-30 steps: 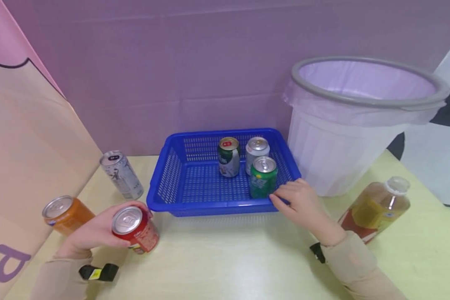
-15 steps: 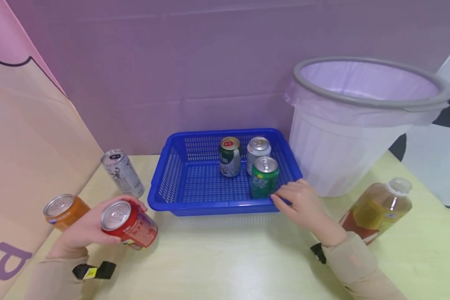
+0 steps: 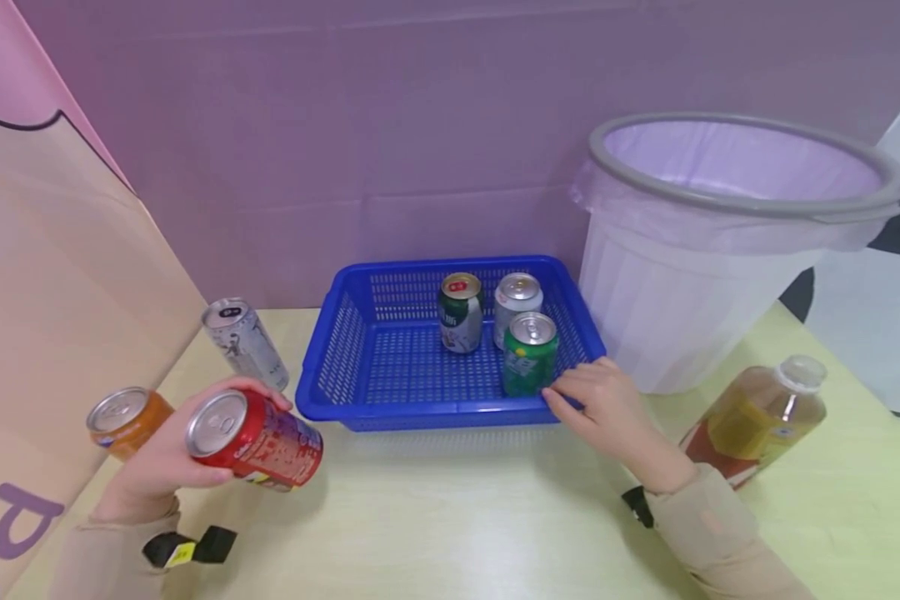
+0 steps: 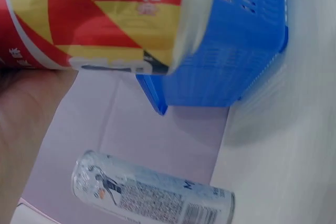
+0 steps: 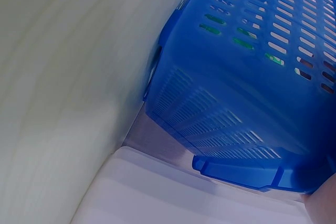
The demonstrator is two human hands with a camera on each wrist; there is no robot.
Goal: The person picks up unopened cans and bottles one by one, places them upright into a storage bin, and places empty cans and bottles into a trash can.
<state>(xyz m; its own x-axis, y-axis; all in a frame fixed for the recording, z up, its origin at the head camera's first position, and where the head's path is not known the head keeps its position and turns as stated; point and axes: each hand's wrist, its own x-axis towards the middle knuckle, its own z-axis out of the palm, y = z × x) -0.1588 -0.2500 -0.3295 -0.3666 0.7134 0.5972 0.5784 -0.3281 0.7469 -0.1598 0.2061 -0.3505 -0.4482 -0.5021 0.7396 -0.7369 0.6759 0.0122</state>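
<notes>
My left hand [image 3: 167,450] grips a red soda can [image 3: 258,437], tilted with its top toward the left, in front of the basket's left corner. In the left wrist view the can's red and yellow side [image 4: 115,19] fills the upper left. My right hand [image 3: 603,408] pinches the front right corner of the blue plastic basket [image 3: 420,408]. Inside the basket stand a green can [image 3: 528,367], a dark green and silver can [image 3: 461,317] and a white can [image 3: 512,304], all upright toward the right. The right wrist view shows the basket's slotted side [image 5: 236,87] and little of the hand.
A slim white can [image 3: 246,346] stands left of the basket, an orange can [image 3: 123,421] behind my left hand. Right of the basket is a tall white bin [image 3: 645,308] with a bag liner. A bottle of amber liquid [image 3: 757,425] stands beyond my right forearm.
My left hand has tilted the red can further over, its top swinging left and its base lifting to the right. The right hand keeps its place on the basket's corner.
</notes>
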